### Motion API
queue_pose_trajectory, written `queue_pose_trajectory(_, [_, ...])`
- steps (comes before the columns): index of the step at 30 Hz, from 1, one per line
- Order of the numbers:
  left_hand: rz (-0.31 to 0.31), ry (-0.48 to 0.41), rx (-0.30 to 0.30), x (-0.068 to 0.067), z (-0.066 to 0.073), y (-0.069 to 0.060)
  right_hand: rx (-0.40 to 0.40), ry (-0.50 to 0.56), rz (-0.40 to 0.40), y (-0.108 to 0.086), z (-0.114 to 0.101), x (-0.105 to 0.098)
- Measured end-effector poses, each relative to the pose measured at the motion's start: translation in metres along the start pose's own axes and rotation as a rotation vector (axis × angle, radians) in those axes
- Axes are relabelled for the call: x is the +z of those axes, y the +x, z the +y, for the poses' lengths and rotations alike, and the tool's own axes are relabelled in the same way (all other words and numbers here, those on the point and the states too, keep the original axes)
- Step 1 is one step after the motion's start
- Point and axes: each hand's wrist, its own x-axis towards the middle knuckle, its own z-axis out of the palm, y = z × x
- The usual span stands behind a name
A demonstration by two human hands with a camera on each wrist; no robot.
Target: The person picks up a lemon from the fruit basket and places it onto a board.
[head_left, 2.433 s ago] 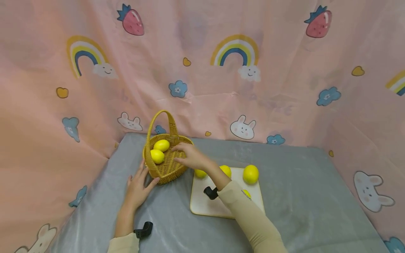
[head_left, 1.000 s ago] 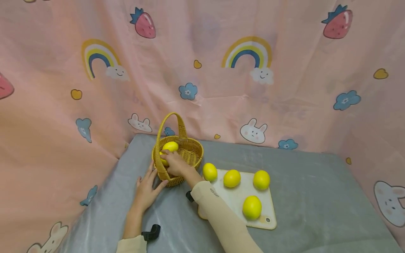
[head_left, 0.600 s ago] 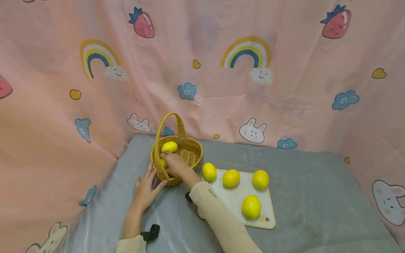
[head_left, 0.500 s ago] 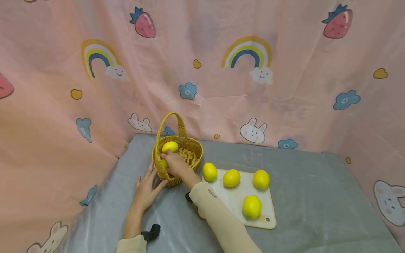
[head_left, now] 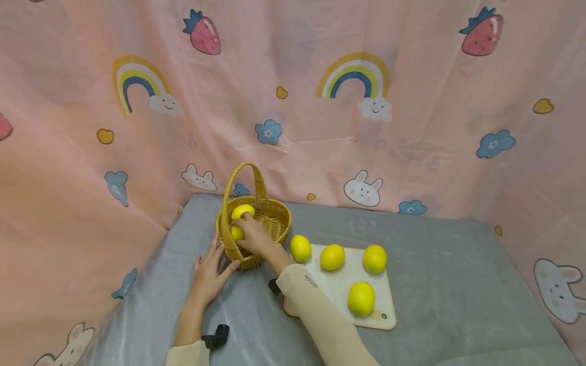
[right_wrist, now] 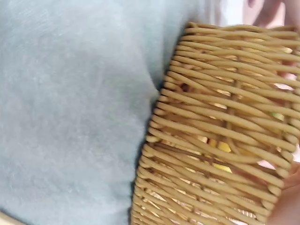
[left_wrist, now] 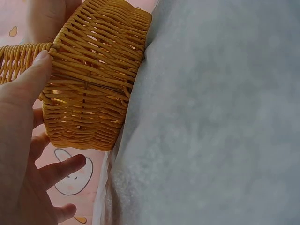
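A yellow wicker basket (head_left: 283, 231) with a tall arched handle stands at the table's back left. Two lemons lie in its left side. My right hand (head_left: 255, 238) reaches in with curled fingers and thumb about the nearer lemon (head_left: 237, 233), partly hidden; a finger lies close to the farther lemon (head_left: 240, 210). Outside the near left wall, my left hand (head_left: 207, 277) touches the basket with spread fingers. In the left wrist view its thumb (left_wrist: 35, 75) presses on the rim beside the handle. The right wrist view is mostly woven wall (right_wrist: 225, 108), the fingertips hidden.
Right of the basket, a white cutting board (head_left: 336, 284) carries several lemons, one of them (head_left: 361, 299) near its front corner. Grey sheeting (head_left: 448, 284) covers the table. A pink patterned curtain (head_left: 293, 127) closes off the back and sides.
My right hand has come from above the basket's right side down to the lemons on its left, its fingers closing about the nearer one. My left hand has stayed against the basket.
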Motion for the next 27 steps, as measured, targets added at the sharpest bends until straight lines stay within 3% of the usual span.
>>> queue_pose_trajectory(7, [-0.012,0.003,-0.010,0.000,0.000,0.000,-0.015,0.135,0.105,-0.009,0.005,-0.016])
queue_pose_trajectory(13, [-0.019,0.000,-0.014,0.000,-0.002,0.001,0.009,0.324,0.173,-0.023,0.014,-0.034])
queue_pose_trajectory(17, [-0.015,-0.009,-0.007,0.000,-0.002,0.001,0.010,0.433,0.265,-0.030,0.021,-0.049])
queue_pose_trajectory(22, [-0.014,-0.011,-0.004,-0.001,-0.001,0.001,-0.027,0.528,0.358,-0.039,0.032,-0.066])
queue_pose_trajectory(27, [-0.020,-0.010,-0.010,-0.001,0.001,0.000,-0.067,0.611,0.400,-0.053,0.039,-0.081])
